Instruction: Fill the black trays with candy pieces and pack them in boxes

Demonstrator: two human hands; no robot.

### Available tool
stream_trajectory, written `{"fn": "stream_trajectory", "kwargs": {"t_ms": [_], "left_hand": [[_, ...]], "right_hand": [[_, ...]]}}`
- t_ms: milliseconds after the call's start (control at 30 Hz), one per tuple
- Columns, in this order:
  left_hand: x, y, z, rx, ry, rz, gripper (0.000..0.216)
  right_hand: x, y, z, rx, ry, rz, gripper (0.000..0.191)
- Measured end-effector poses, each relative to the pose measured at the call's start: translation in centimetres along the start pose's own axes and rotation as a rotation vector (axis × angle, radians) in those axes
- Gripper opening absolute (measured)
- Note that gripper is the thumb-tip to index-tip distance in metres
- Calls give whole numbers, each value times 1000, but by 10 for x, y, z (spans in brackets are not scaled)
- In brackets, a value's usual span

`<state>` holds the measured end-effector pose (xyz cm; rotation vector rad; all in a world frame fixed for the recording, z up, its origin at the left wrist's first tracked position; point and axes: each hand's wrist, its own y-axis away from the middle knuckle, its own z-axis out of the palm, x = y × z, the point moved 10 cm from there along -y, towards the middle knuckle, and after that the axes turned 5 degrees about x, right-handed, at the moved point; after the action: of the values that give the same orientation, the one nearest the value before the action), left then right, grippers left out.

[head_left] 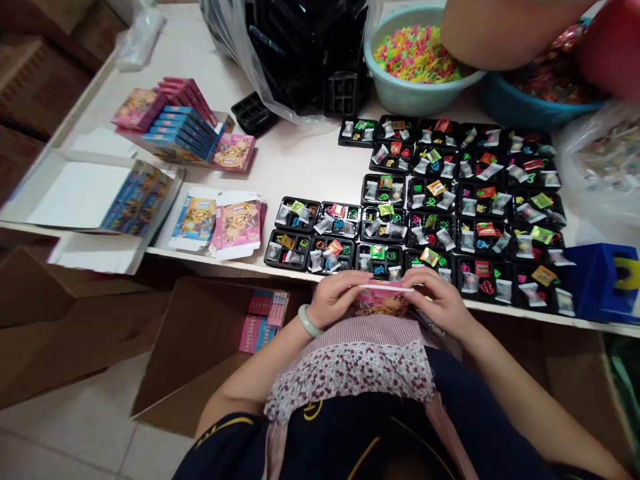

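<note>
At the table's front edge, close to my apron, I hold a small pink printed box [383, 302] between both hands. My left hand [336, 298] pinches its left end, and my right hand [439, 300] grips the right end. A white edge of the card runs along the top between my fingers. Just beyond my hands lie rows of black compartment trays [379, 261] holding wrapped sweets and small coloured pieces. Left of these, flat pink cartons [239, 223] and flat blue cartons [195, 219] are stacked.
Filled pink and blue boxes [180, 130] stand at the back left beside an open white display carton [70, 193]. A bag of black trays [305, 53], a pale green basin [425, 93] and a blue basin [545, 110] line the back. A blue tape dispenser [600, 280] sits right. Below is an open cardboard box [195, 347].
</note>
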<state>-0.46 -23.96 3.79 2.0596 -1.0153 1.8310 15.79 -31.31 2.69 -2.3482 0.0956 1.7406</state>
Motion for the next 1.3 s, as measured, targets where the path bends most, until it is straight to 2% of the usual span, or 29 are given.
{"fn": "stream_trajectory", "kwargs": {"t_ms": [67, 100, 233, 300, 400, 533, 667, 767, 833, 867, 933, 1000, 1033, 1067, 1133, 1200, 1300], "left_hand": [[13, -2, 5, -57, 2, 104, 16], [14, -4, 5, -49, 9, 100, 15], [-1, -14, 4, 45, 65, -109, 8], [-3, -15, 5, 34, 98, -138, 9], [4, -11, 7, -82, 127, -39, 9], [7, 3, 9, -233, 58, 101, 20], [-5, 3, 8, -173, 35, 15, 13], [-7, -8, 8, -98, 37, -85, 18], [-4, -21, 1, -19, -15, -95, 19], [-1, -29, -5, 34, -41, -77, 19], [1, -46, -19, 144, -57, -45, 18], [3, -62, -33, 286, -20, 2, 20], [3, -68, -38, 352, -13, -3, 23], [3, -72, -41, 403, -16, -20, 25], [4, -79, -39, 440, -57, -69, 29], [7, -83, -30, 408, -109, -99, 29], [4, -84, -20, 363, -144, -154, 27]], "right_hand": [[-12, 0, 2, -47, 62, -64, 7], [-15, -1, 2, -37, 79, -60, 7], [-11, -7, -2, 43, 60, 81, 8], [-12, -9, -1, 32, 43, 92, 9], [-18, -3, 1, -30, 51, 28, 8], [-19, 12, 5, -81, 142, -76, 11], [-17, 17, 9, -6, 165, -67, 10], [-13, 17, -4, 19, 50, -1, 18], [-3, 21, -40, 79, 50, 58, 27], [5, 26, -73, 159, 126, 92, 28], [22, 50, -159, 421, 424, 197, 20], [34, 92, -251, 718, 767, 387, 21], [41, 114, -287, 808, 901, 508, 24], [49, 130, -313, 835, 994, 608, 26], [68, 147, -345, 799, 1083, 755, 28], [86, 151, -357, 754, 1052, 800, 24], [105, 158, -362, 866, 749, 735, 14]]}}
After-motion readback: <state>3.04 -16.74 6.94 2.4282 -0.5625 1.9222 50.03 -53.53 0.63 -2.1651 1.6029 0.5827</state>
